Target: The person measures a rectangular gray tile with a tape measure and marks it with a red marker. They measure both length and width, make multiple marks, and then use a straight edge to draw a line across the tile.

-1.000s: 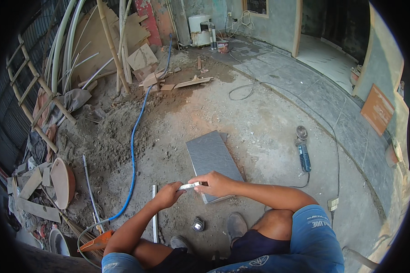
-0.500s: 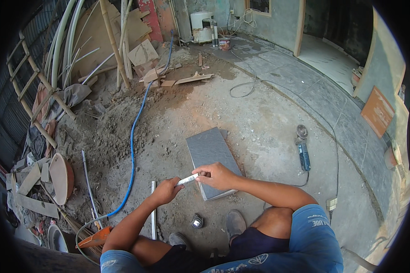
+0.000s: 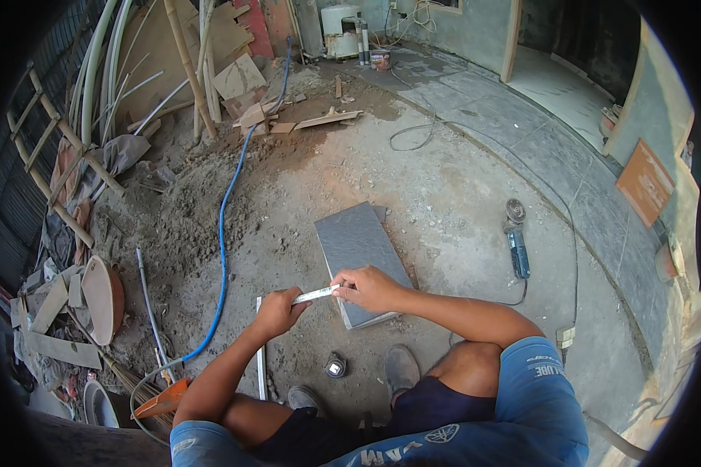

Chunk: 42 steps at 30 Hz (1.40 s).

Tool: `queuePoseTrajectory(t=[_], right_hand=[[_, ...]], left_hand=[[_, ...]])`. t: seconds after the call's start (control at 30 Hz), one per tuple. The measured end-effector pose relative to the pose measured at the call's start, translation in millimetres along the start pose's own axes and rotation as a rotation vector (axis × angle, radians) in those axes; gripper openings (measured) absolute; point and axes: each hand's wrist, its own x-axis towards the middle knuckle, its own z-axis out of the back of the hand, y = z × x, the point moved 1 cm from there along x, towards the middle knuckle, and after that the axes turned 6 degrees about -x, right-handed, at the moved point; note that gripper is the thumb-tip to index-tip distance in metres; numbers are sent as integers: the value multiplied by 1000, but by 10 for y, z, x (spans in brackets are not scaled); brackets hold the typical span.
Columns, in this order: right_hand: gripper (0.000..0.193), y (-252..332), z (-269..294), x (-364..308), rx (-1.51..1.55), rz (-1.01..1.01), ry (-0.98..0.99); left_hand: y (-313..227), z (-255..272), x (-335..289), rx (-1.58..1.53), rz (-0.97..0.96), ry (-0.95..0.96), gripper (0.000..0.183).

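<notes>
A slim white marker with print on its side spans the gap between my two hands. The fingers of my left hand are closed around one end. My right hand pinches the other end between thumb and fingertips, hiding the tip. Below my right hand, a dark grey rectangular tile lies on the rough floor, with the corner of another piece showing under its far edge. A small black and white tape measure sits near my feet. Beside my left forearm lies a narrow pale metal bar.
An angle grinder lies to the right, its cord trailing. A blue hose winds along the left, past heaped sand. A bamboo ladder, an orange-brown basin and scrap boards crowd the left side.
My hands have drawn slightly apart, and more of the marker shows between them, now lying more level. The whole view has tipped down a little; the tile and tools stay put.
</notes>
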Motion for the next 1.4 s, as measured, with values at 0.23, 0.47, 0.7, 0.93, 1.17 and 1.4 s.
queuePoseTrajectory(t=[0.23,0.47,0.7,0.93,1.17,1.4], right_hand=[[36,-10,-12,24,-94,-66,58],[38,-44,-48,31,-103,-56,85],[41,-51,-52,24,-107,-57,91],[43,-26,-39,-4,-111,-34,118],[43,-27,-44,5,-108,-19,127],[44,-41,-18,17,-123,-41,143]], left_hand=[[5,19,32,-7,-10,-15,26],[56,-5,25,12,4,4,27],[71,-12,25,11,21,13,27],[113,-41,16,39,43,78,25],[58,6,5,46,22,53,23],[61,-7,30,45,32,53,25]])
